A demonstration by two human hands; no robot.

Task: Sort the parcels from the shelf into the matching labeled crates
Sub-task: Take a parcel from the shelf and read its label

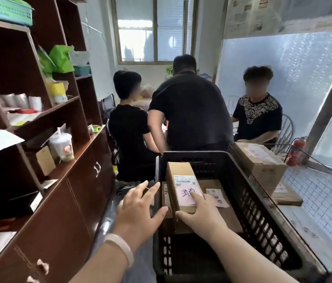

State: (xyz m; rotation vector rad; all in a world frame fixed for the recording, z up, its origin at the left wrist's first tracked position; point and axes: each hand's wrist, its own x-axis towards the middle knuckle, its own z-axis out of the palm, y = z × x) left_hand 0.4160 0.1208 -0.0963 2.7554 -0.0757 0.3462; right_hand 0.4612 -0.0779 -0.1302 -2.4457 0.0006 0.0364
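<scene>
Forearms both reach up from 6 o'clock toward a black crate. The left hand, with a pale wristband at its wrist, hovers palm down by the crate's left rim. Its fingers are straight and spread and hold nothing; I cannot tell whether its thumb tip touches the parcel.

The right hand grips the near end of a parcel, thumb against the end face and forefinger laid on top. Its other fingers are hidden along the right side.

The parcel is a narrow brown cardboard box with a white barcode sticker and, nearer the hand, a pink label bearing handwritten characters. It sits inside the crate toward the left wall, over a flat parcel lying in the crate. Its long axis runs from 6 toward 12 o'clock, leaning slightly to 11, label side up.

The brown shelf stands at 9 o'clock. Another box lies at 2 o'clock beyond the crate.
</scene>
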